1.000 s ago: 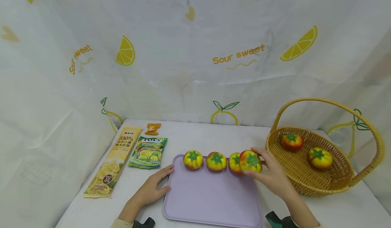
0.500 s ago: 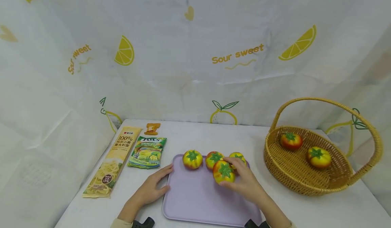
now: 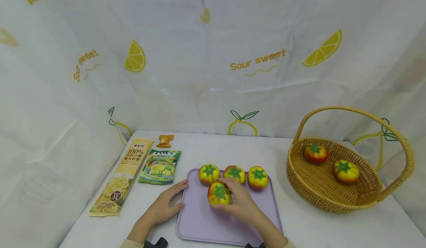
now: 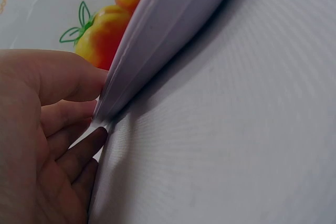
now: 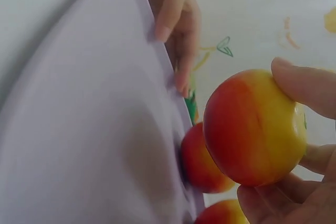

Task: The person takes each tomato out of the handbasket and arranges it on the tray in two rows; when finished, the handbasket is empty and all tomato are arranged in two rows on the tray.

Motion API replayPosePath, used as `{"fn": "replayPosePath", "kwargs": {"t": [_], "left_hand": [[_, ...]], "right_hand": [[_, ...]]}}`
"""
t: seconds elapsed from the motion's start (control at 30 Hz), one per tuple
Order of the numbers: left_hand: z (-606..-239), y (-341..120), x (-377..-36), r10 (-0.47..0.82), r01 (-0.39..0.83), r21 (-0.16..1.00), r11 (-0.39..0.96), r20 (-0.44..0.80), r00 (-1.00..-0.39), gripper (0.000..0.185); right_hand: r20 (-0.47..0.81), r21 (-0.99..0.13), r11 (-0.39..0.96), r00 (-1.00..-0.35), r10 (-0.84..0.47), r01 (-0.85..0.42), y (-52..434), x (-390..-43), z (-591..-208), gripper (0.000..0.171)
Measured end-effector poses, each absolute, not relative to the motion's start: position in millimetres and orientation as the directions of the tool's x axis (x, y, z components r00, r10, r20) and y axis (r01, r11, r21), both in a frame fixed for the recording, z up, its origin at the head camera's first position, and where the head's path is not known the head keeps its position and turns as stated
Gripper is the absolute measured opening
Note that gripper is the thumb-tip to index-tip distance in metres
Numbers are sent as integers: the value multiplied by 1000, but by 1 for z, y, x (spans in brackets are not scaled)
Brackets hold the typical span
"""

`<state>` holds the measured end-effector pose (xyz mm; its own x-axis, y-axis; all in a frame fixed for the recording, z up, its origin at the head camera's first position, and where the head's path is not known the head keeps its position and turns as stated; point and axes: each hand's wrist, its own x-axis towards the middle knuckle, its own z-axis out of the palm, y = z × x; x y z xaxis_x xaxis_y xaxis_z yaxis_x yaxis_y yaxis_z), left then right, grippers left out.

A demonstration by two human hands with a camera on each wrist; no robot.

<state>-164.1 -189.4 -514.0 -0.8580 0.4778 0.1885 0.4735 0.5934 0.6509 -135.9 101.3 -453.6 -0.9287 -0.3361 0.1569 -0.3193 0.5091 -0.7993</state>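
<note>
My right hand [image 3: 242, 203] holds a red and yellow tomato [image 3: 219, 194] with a green star-shaped top between thumb and fingers. In the right wrist view this tomato [image 5: 255, 127] hangs over the lilac tray [image 5: 100, 77], its shadow falling on the surface. Along the back edge of the tray [image 3: 226, 226] sit three similar tomatoes: a left one [image 3: 209, 173], a middle one [image 3: 234, 172] and a right one [image 3: 257, 178]. My left hand [image 3: 165, 204] rests against the tray's left edge, thumb and fingertips touching the rim, as the left wrist view of this hand [image 4: 52, 108] also shows.
At right stands a wicker basket [image 3: 319, 198] with a tall handle, two more tomatoes [image 3: 346, 171] inside. To the left lie a pasta packet [image 3: 121, 177], a green candy bag [image 3: 159, 166] and a small orange-brown packet [image 3: 165, 141]. A printed white curtain [image 3: 186, 70] hangs behind the table.
My right hand has carried its tomato leftward, from beside the tray's right back corner to over its left half. The left hand has stayed at the tray's edge.
</note>
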Motion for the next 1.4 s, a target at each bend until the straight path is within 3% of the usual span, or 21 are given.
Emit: {"fn": "replayPosePath", "kwargs": {"t": [0.5, 1.4], "left_hand": [[-515, -191, -163, 470, 430, 702, 567, 153, -869, 57], [-516, -191, -165, 472, 441, 685, 579, 160, -867, 57]], "right_hand": [[162, -774, 515, -901, -402, -369, 68, -140, -466, 70], [107, -765, 533, -888, -448, -361, 63, -140, -473, 72]]}}
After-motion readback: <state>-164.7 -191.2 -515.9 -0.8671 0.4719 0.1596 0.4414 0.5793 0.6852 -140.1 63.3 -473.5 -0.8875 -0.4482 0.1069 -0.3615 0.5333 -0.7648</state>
